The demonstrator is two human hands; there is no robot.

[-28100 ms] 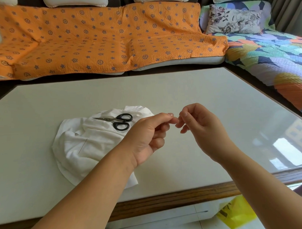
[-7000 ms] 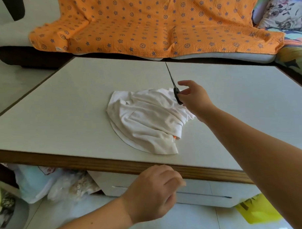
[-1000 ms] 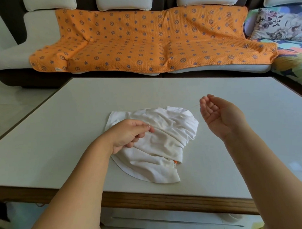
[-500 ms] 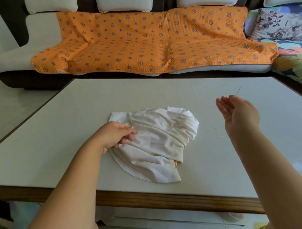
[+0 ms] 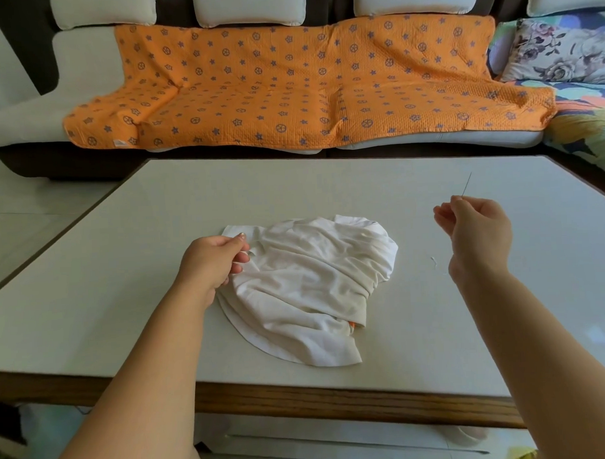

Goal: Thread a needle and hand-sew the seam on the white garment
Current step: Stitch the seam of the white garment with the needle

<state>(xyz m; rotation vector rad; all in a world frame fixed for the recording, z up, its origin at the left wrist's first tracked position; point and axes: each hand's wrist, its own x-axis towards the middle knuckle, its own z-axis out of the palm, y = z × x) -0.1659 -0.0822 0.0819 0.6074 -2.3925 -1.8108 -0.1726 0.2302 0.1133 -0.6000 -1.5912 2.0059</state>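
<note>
A: Where is the white garment [image 5: 310, 284]?

B: Bunched on the bench [image 5: 327, 194], between the two hands and much nearer the left hand [image 5: 213, 260]. Its thumb and fingers pinch the edge closest to it (likely to hold the seam steady).

A: And the right hand [image 5: 476, 230]?

B: Well off to the other side, raised, pinching the needle [image 5: 467, 185] with its tip pointing up and away. I judge that pulls the thread clear of the cloth, though the thread is too fine to see.

A: Anything else?

B: A small white scrap [image 5: 434, 262] lies on the bench just beside the right wrist.
</note>
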